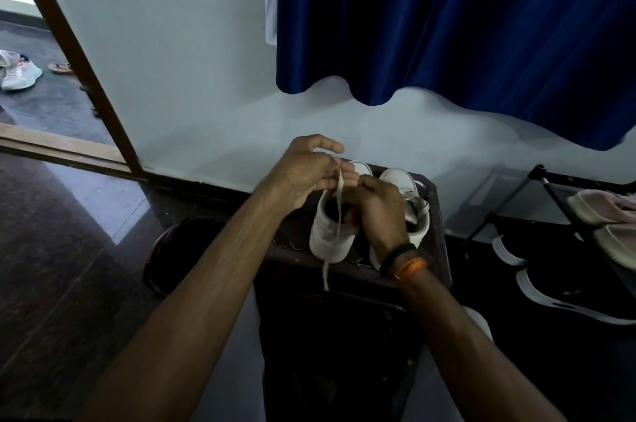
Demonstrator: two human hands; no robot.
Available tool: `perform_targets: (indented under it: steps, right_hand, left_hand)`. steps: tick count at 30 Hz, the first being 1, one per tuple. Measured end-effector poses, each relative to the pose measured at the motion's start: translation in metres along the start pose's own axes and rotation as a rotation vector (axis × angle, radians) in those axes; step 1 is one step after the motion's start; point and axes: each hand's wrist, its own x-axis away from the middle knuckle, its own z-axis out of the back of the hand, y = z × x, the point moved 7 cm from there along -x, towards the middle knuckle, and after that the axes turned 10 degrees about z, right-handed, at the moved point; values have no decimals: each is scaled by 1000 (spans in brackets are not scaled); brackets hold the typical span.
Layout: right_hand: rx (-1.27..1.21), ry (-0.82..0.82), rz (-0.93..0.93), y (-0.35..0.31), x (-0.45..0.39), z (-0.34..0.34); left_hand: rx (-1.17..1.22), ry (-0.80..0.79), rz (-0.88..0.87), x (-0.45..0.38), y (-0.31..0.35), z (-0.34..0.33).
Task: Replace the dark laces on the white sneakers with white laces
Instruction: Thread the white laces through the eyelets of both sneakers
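Left hand [306,173] pinched on white lace [339,201] | right hand [375,211] curled at left sneaker [332,232], grip unclear | lace hung vertically between hands, tail toward wearer.

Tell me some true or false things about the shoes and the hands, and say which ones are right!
1. Both hands, left hand and right hand, are at the left sneaker. True.
2. The lace being handled is black. False: it is white.
3. The two sneakers sit on the floor. False: they sit on a dark stand.
4. A blue curtain hangs behind. True.
5. The right wrist is bare. False: it wears bands.
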Motion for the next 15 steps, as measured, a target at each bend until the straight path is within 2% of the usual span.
perform_targets:
  steps: [2, 3, 5, 8, 12, 15]
  right_hand:
    - [-371, -99, -237, 1, 13, -13]
    - [-443, -165, -316, 0, 18, -18]
    - [-432, -264, -352, -2, 24, -19]
    - [-320, -204, -206, -5, 19, -4]
    - [-55, -66, 74, -32, 3, 28]
    - [170, -31, 188, -48, -11, 39]
  left_hand:
    - [41, 32, -26, -1, -2, 2]
    - [69, 48, -33, -2, -3, 4]
    - [105, 81, -52, -2, -5, 9]
    - [1, 145, -71, -4, -8, 20]
    - [-470, 177, -110, -5, -15, 25]
    - [-673, 117, -137, -3, -21, 15]
